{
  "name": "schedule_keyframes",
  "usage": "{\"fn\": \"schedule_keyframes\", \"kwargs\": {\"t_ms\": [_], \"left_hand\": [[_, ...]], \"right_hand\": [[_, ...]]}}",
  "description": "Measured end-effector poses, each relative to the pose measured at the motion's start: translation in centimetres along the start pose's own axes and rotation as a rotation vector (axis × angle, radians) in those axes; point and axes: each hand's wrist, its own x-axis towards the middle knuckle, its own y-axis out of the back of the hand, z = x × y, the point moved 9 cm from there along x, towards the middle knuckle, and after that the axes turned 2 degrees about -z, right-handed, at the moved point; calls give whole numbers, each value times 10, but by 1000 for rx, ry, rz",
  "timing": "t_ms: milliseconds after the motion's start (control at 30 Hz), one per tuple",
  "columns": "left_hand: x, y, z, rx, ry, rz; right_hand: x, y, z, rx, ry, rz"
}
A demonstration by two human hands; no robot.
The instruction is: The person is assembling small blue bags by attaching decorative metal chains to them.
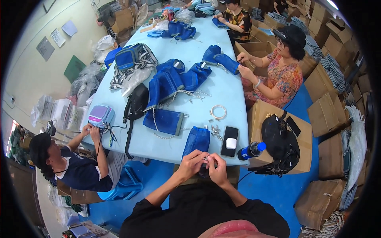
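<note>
At the near table edge, my left hand and my right hand meet with their fingers pinched together. A small greyish piece shows between the fingertips, too tiny to name. Directly beyond them lies a blue mesh pouch, its near end hidden behind my hands. Several small silvery pieces are scattered to the right of that pouch, below a pale ring-shaped coil. Another blue pouch lies to the left, with a light cord trailing from it.
A phone with a white case on it and a blue-capped bottle stand right of my hands. More blue pouches, a black bag and a backpack cover the table. Co-workers sit along both sides; a carton holds black bags.
</note>
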Motion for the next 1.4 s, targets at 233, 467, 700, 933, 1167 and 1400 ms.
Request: {"fn": "schedule_keyframes", "kwargs": {"t_ms": [233, 467, 700, 933, 1167, 1400], "left_hand": [[-9, 24, -20, -69, 126, 130], [-35, 53, -39, 40, 207, 278], [-44, 74, -55, 269, 140, 337], [-22, 75, -47, 189, 142, 214], [-7, 66, -24, 272, 29, 83], [6, 63, -6, 291, -71, 30]], "right_hand": [[-1, 15, -7, 11, 35, 70], [1, 34, -27, 323, 8, 154], [-2, 21, -38, -8, -3, -9], [13, 6, -17, -138, -47, -28], [6, -37, 35, 94, -254, -314], [9, -41, 35, 67, -245, -330]]}}
